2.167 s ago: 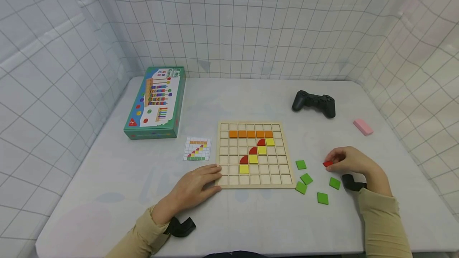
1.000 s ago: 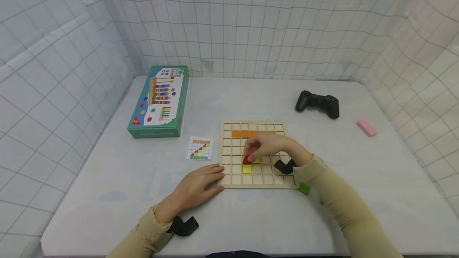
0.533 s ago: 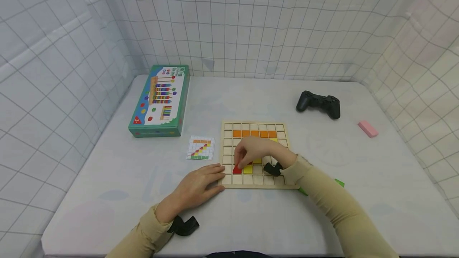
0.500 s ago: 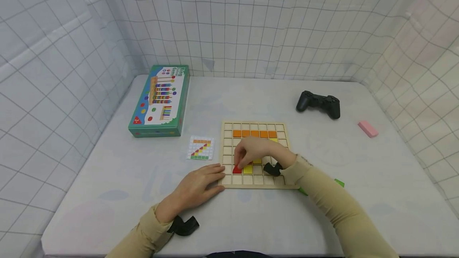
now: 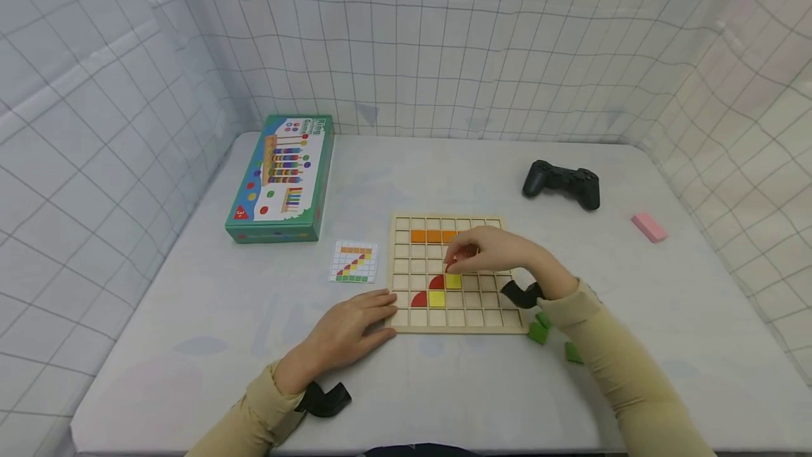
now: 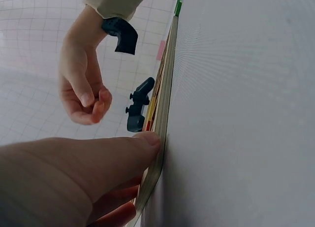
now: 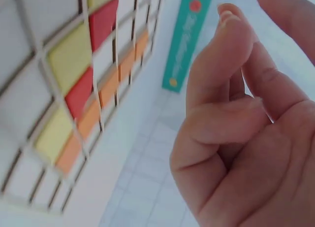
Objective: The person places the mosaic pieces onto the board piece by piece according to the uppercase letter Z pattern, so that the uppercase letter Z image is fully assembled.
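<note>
My left hand (image 5: 345,330) rests with spread fingers against the left edge of the wooden grid board (image 5: 476,317). Above the board's middle hovers my right hand (image 5: 491,249), its fingers loosely curled around nothing in the right wrist view. A red quarter-circle tile (image 5: 419,299) lies in a low cell beside a yellow square tile (image 5: 436,299). Up and to the right sit another red tile (image 5: 437,282) and yellow tile (image 5: 453,281). Orange tiles (image 5: 434,236) line a row near the top. The right hand hides part of the board in the head view.
Left of the board lies a pattern card (image 5: 354,261), with a green game box (image 5: 279,178) beyond it. Green square tiles (image 5: 538,333) lie by the board's right corner, partly behind the right sleeve. A black game controller (image 5: 562,183) and pink block (image 5: 649,227) are farther back.
My right hand carried a red tile from the right side to the low cell left of the lowest yellow tile, let go, then moved up and right. My left hand stayed at the board's edge.
</note>
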A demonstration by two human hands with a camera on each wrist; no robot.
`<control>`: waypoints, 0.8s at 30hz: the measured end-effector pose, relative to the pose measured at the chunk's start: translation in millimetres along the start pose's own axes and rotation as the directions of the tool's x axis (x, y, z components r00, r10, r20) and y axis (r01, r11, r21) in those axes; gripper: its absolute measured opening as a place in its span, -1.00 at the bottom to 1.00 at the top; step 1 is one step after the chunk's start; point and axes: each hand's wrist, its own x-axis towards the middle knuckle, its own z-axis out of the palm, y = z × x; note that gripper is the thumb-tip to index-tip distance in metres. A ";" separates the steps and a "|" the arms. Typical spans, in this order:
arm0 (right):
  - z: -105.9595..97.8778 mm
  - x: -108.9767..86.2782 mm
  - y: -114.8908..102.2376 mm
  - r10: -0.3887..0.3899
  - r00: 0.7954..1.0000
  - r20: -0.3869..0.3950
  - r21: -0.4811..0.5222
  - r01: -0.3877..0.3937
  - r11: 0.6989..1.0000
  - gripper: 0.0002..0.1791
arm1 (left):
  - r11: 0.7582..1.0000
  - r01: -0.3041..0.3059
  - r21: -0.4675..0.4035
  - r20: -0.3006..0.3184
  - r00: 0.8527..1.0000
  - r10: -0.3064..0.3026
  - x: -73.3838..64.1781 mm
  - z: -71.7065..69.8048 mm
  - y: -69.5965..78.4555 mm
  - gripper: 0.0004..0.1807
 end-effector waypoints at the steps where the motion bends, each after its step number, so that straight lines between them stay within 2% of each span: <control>1: -4.4 -8.3 3.6 0.000 1.000 -0.014 0.016 0.000 1.000 -0.75 | 1.000 0.000 0.000 0.000 1.000 0.000 -0.1 -0.1 0.1 -0.56; 6: -20.2 -53.3 20.3 0.049 0.996 -0.079 0.052 -0.045 0.998 -0.69 | 1.000 -0.004 0.003 -0.005 1.000 0.004 -0.3 0.2 -0.4 -0.57; 11: -22.3 -98.0 36.9 0.089 0.987 -0.133 0.103 -0.076 0.992 -0.69 | 1.000 -0.005 0.001 -0.007 1.000 0.005 -0.4 0.5 -1.2 -0.57; 17: -11.4 -141.0 53.4 0.074 0.977 -0.200 0.138 -0.047 0.989 -0.72 | 1.000 -0.002 -0.002 -0.009 1.000 0.001 -0.3 0.8 -2.1 -0.56; 24: 10.9 -171.2 67.3 0.055 0.973 -0.224 0.192 -0.011 0.981 -0.71 | 1.000 -0.004 -0.005 -0.011 1.000 0.004 0.3 1.3 -1.9 -0.56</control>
